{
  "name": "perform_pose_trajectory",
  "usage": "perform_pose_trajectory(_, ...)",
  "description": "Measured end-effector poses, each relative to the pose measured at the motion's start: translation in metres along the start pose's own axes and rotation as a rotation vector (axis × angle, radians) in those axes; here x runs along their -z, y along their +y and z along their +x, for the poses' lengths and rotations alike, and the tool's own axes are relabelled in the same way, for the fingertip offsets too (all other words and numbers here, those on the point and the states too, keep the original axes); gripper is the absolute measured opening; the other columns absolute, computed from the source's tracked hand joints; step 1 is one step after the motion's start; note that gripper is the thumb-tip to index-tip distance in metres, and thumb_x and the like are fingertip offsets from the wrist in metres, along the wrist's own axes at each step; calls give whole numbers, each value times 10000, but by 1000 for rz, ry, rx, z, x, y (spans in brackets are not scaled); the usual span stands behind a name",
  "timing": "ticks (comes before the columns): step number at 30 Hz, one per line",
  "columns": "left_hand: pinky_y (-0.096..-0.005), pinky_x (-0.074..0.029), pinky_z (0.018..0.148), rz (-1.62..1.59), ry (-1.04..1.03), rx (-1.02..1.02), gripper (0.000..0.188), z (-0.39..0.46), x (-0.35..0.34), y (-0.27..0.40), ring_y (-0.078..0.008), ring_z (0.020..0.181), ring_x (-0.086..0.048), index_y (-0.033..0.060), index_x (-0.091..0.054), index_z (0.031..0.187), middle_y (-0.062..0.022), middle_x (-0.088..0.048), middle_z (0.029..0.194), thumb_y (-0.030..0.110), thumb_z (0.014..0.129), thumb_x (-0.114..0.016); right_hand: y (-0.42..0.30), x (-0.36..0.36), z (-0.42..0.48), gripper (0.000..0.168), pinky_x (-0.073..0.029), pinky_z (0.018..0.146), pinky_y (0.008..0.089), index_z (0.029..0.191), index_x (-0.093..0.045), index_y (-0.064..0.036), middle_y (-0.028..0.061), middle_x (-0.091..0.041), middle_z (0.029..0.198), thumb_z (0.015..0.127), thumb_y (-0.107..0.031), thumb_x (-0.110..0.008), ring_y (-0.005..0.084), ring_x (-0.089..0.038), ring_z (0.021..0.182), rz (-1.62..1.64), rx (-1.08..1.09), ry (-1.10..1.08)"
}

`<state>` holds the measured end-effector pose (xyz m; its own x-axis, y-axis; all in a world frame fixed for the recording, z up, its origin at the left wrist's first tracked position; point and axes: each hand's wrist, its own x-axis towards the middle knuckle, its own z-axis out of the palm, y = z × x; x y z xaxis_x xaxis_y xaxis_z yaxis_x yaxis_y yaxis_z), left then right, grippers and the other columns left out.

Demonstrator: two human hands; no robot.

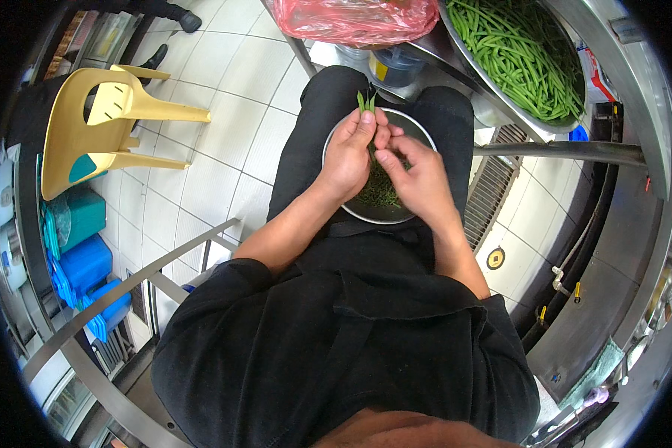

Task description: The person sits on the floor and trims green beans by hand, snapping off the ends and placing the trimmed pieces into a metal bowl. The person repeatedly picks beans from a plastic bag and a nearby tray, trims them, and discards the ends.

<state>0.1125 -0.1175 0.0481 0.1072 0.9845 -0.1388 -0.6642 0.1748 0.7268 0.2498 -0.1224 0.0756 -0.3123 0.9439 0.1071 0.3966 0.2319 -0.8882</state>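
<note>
My left hand (351, 148) grips a few green beans (366, 102), their tips standing up past the thumb. Close against it, my right hand (417, 171) has its thumb and fingers bent together near the lower part of the beans; whether a piece is pinched there is hidden. Both hands are above a round metal bowl (426, 133) resting on my lap between the thighs. Small green trimmings (378, 187) lie in the bottom of the bowl.
A large metal basin (463, 56) heaped with green beans (515, 61) stands front right. Beside it lies a red plastic bag (353, 21) on a metal table. A yellow plastic chair (78, 129) and blue bins (87, 266) are at left. Another person's shoe (190, 22) shows far left.
</note>
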Motion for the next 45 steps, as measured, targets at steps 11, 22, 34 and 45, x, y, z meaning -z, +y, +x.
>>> perform_pose_trajectory(11,-237,-315,525,67,-209,202,254,-9,-8,12,-80,557,-336,86,-471,919,42,-337,656,305,1016,-386,3,23,31,124,-472,651,233,951,-624,9,18,-645,811,891,-99,-633,66,-578,722,404,-98,85)
perform_pose_trajectory(22,-200,-210,448,137,-346,269,257,-10,-2,21,-25,487,-244,70,-474,863,83,-304,601,281,1001,-422,11,23,24,159,-367,586,183,913,-582,-26,-32,-522,722,922,-184,-595,51,-454,636,1022,-284,-148)
perform_pose_trajectory(34,-191,-177,448,145,-365,292,281,-11,0,24,-2,499,-228,78,-474,835,105,-286,612,287,1009,-406,9,11,11,145,-383,594,196,950,-586,-23,-17,-545,764,930,-167,-583,57,-462,643,999,-245,22)
perform_pose_trajectory(45,-203,-219,461,503,-422,114,292,-12,-3,25,-16,506,-269,65,-485,849,86,-322,612,311,999,-433,2,24,6,145,-381,576,187,923,-602,-17,-45,-561,738,927,-161,-590,30,-468,637,564,-179,11)
